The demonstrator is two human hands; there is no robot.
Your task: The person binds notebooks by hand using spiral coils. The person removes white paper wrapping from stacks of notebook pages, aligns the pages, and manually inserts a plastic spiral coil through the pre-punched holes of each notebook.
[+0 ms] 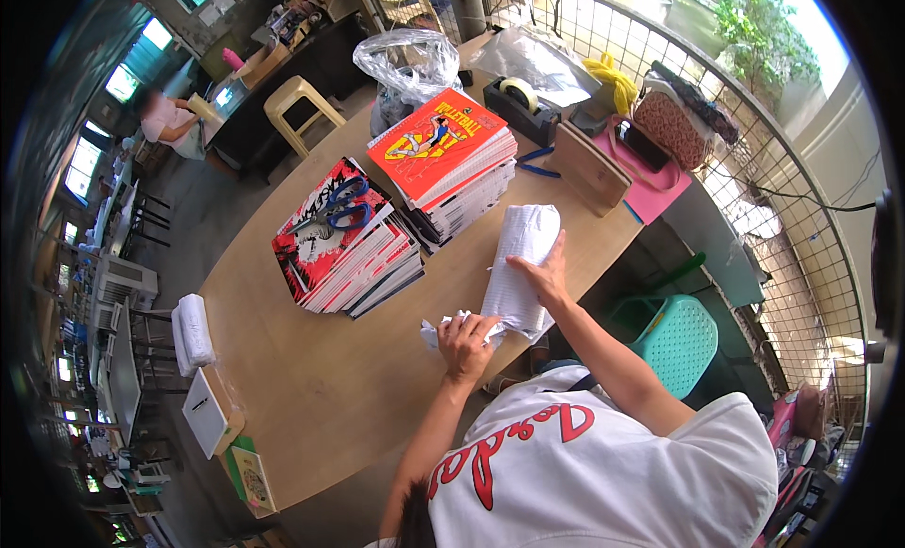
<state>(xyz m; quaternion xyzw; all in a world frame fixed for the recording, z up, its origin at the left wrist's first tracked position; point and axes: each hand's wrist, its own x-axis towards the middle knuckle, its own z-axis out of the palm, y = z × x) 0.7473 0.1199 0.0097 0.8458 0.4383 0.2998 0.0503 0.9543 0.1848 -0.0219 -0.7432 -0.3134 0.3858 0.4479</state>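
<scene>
A long white package (519, 258) with a finely lined surface lies near the table's right front edge. My right hand (545, 277) grips its right side, thumb across the top and the other fingers along the edge. At its near end my left hand (468, 346) is closed on crumpled white wrapping (430, 335), which sticks out past the fingers. Whether that wrapping is joined to the package, I cannot tell. Left of the package stand two stacks of notebooks: one with an orange cover (438, 143) and one with a red and black cover (325, 228). Blue-handled scissors (349, 209) rest on the second.
A tape dispenser (518, 100), a clear plastic bag (405, 63), a wooden box (589, 166) and a pink folder (660, 192) sit along the table's far side. A green stool (679, 345) stands at right. A person (170, 119) sits at the far left.
</scene>
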